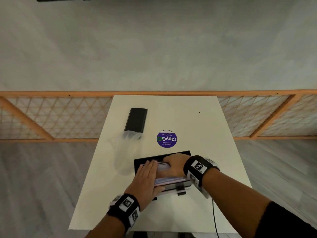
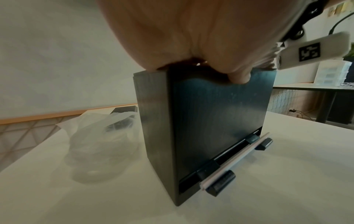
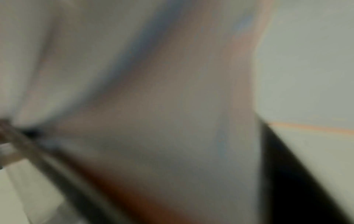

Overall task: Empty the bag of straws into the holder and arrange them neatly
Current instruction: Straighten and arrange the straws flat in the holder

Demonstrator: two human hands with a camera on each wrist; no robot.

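The black straw holder (image 1: 186, 154) stands near the front middle of the white table, its top open. Pale pink and blue straws (image 1: 169, 179) lie packed across it. My left hand (image 1: 148, 170) lies flat on the left part of the straws, fingers straight. In the left wrist view its thumb (image 2: 239, 77) hooks over the notch in the holder's dark front panel (image 2: 214, 121). My right hand (image 1: 173, 164) reaches in from the right, thumb and fingers curled round the straws. A few straws (image 2: 235, 159) rest in the dispensing tray at the holder's foot. The right wrist view is blurred.
The emptied clear plastic bag (image 1: 125, 152) lies crumpled left of the holder. A black lid (image 1: 136, 120) lies beyond it. A purple round sticker (image 1: 166, 139) sits mid-table. A thin black cable (image 1: 214, 217) runs off the front edge. An orange lattice rail (image 1: 51, 115) stands behind.
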